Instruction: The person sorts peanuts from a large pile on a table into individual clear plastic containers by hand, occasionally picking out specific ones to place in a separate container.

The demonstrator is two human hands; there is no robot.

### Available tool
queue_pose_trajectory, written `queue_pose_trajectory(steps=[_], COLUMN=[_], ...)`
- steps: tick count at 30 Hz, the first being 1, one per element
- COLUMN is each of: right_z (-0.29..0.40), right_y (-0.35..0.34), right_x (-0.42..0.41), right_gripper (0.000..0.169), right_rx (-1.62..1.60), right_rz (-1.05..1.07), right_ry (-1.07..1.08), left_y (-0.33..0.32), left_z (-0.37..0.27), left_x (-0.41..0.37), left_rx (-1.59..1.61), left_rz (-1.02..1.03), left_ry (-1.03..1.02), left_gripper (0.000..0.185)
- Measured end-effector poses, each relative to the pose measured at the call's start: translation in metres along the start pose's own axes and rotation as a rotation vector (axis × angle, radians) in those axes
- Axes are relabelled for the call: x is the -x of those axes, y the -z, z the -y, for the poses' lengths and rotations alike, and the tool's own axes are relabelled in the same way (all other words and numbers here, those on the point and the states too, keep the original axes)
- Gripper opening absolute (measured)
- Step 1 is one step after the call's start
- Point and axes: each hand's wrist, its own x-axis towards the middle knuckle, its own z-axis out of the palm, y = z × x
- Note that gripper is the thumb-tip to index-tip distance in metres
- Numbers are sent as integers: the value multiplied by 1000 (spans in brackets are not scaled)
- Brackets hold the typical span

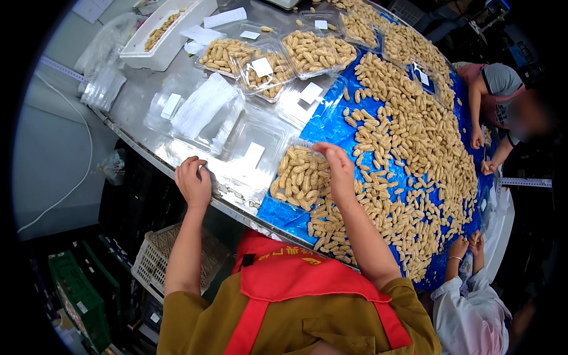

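Unshelled peanuts fill a clear plastic tray (299, 179) that lies partly on the blue plastic sheet (330, 122). My right hand (339, 171) touches or hovers at the tray's right edge, fingers curved and nothing seen in them. At the table's near edge, left of that tray, my left hand (194, 182) rests with bent fingers and no object visible in it. Between the hands lies an empty clear lid (237, 171) bearing a white label. A large heap of loose peanuts (412, 133) spreads over the sheet to the right.
Beyond my left hand are stacked clear containers with white absorbent pads (206, 106). Several peanut-filled containers (310, 53) stand farther back, near a white foam box (162, 37). Two co-workers (499, 93) (470, 306) are across and to the right. A plastic crate (155, 262) stands below the table.
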Motion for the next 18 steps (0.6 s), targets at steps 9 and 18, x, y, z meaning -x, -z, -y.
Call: queue_pose_trajectory(steps=[9, 18], right_z=[-4, 3], right_y=[-8, -20], right_x=[-1, 13], right_gripper=[53, 59], right_rx=[-489, -859], right_rz=[-67, -22], right_ry=[-4, -199], left_y=[0, -1], left_z=[2, 3], left_x=[-1, -1], left_rx=[0, 0], left_rz=[16, 24], left_ry=[-2, -15], left_gripper=[13, 13])
